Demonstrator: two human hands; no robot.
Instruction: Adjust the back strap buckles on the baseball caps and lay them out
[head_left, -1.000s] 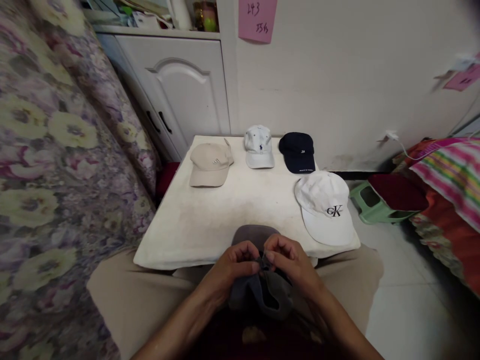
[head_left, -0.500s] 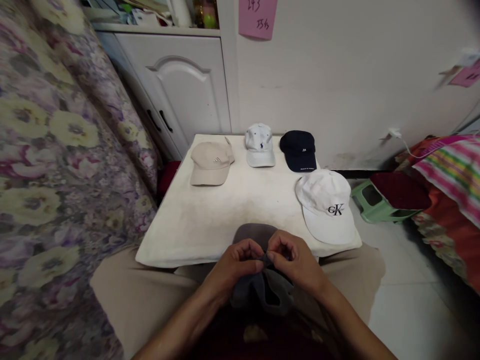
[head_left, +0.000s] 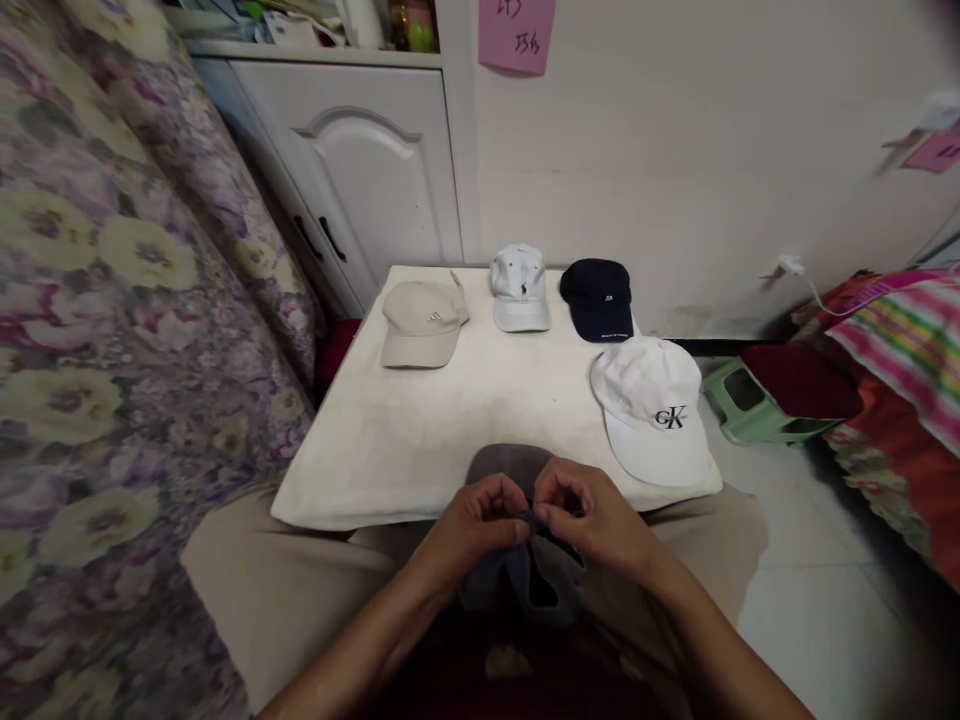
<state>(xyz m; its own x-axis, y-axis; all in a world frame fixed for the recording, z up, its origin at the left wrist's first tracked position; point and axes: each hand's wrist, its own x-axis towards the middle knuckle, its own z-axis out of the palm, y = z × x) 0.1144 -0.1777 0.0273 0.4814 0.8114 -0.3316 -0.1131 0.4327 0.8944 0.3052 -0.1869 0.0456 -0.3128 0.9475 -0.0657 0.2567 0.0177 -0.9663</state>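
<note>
A small part of a dark grey fabric cap [head_left: 566, 585] with a curved brim is pinched between the thumb and fingers of the bare left hand [head_left: 480, 520]. The same cap is pinched by the bare right hand [head_left: 592, 520], just beside the left; the exact part gripped is too small to be told. The cap's body is located below the hands, and its brim is directed away from them, over the near part of a table covered in off-white cloth [head_left: 450, 420].

A white fabric cap [head_left: 652, 400] with dark lettering is placed beyond the right hand and to its right. A navy blue cap [head_left: 596, 295] with white lettering is located farther out, straight ahead of the right hand, near the white cap. A pale blue cap [head_left: 520, 285] with a small dark emblem is positioned ahead of both hands, near the far table edge. A beige cap [head_left: 421, 320] with a small emblem is set ahead of the left hand and to its left.
</note>
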